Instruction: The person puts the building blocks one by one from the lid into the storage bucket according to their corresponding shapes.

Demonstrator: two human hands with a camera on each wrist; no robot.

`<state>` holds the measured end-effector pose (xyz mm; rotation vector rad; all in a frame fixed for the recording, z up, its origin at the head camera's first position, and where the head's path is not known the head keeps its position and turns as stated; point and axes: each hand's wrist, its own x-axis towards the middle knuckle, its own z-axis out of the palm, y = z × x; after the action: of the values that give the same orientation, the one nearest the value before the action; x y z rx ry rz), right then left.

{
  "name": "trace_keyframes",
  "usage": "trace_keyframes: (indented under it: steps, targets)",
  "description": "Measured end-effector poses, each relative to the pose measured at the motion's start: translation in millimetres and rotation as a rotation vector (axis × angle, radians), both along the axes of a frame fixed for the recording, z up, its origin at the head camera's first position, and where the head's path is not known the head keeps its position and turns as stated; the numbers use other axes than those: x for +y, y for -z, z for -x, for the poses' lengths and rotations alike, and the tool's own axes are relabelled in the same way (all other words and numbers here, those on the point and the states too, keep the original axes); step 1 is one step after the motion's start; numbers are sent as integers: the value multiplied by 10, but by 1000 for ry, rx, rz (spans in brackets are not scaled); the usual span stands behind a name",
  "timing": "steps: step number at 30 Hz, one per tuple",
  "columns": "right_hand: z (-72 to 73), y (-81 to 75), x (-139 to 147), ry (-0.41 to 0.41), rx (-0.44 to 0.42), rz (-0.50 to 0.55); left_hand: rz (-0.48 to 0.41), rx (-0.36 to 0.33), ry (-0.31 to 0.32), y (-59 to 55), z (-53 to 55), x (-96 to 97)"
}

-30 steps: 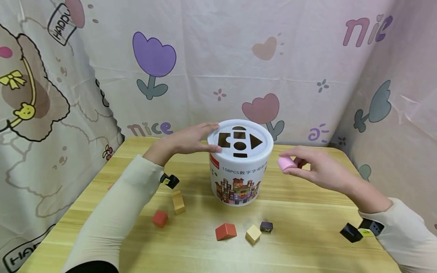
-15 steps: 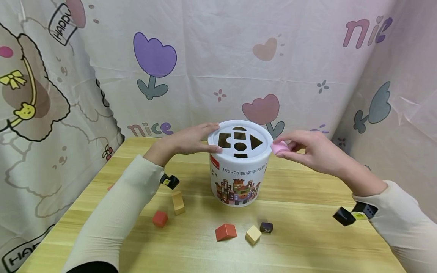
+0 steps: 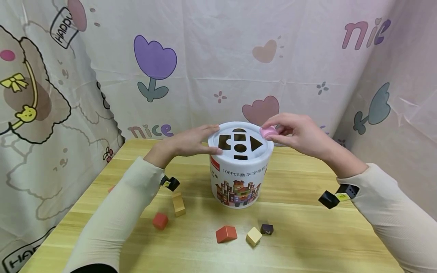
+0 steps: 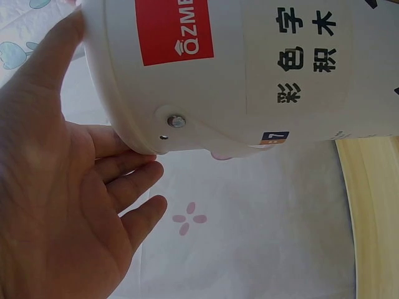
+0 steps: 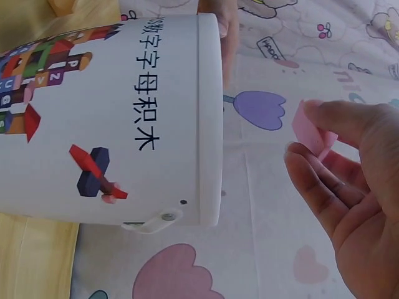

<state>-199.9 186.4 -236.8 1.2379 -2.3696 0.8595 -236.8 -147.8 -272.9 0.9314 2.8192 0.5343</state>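
Just right of the frame's centre, the right hand [image 3: 298, 133] pinches a pink block [image 3: 268, 132] above the lid [image 3: 247, 138] of a white bucket [image 3: 239, 181], while the left hand [image 3: 186, 142], fingers spread, touches the lid's left edge.

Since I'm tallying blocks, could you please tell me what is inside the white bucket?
Only dark openings show in the lid; any contents of the white bucket are hidden.

You have a pink block [image 3: 268, 132] and a white bucket [image 3: 239, 166] — red label [image 3: 215, 163], multicoloured building print [image 3: 238, 193]. On your yellow wood-grained table [image 3: 307, 231]: red cube [image 3: 160, 221], red block [image 3: 226, 234], cream block [image 3: 253, 237], yellow block [image 3: 178, 204], dark purple block [image 3: 267, 229]. Your sleeves [image 3: 114, 214] are cream; the pale backdrop [image 3: 211, 45] has purple and pink flowers [image 3: 155, 57].
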Motion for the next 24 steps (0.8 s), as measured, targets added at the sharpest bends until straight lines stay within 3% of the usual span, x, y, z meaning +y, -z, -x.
trace_keyframes:
  steps: [9,17,24]
  targets:
    - [89,-80,-157,59,-66,-68,-5,-10,-11,2,-9,1]
    - [280,-139,-336,96,-173,-164,-7,-15,-11,0,-15,5]
    - [491,-122,-470,110,-196,-185,-4,-20,-9,-7,-12,11]
